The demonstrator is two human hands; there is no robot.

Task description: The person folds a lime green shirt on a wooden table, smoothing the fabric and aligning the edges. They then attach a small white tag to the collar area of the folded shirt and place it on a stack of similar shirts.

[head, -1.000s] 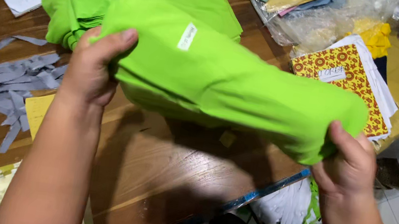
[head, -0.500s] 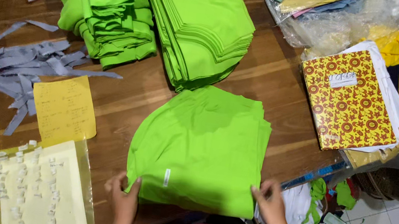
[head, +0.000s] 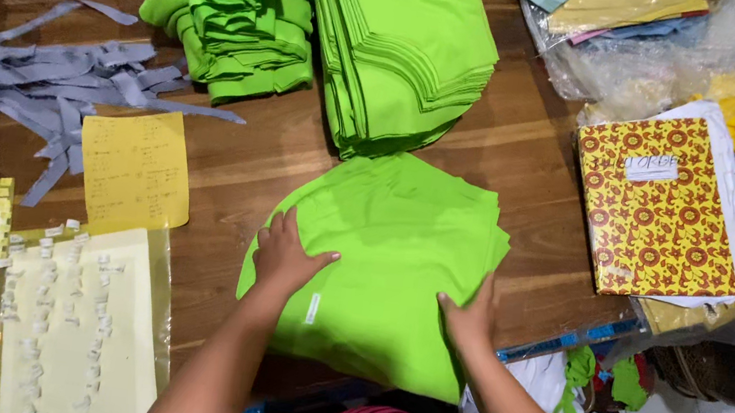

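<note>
Your left hand and right hand lie flat and open on the folded green fabric stack, grasping nothing, at the near edge of the wooden table. It looks soft, light and floppy, and the layers probably slide. Grip it at the side edges, pinching all layers together.

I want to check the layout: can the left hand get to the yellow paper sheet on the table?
Probably yes. The left hand rests on the green fabric piece, and the yellow paper sheet lies beside it with only bare table between.
</note>
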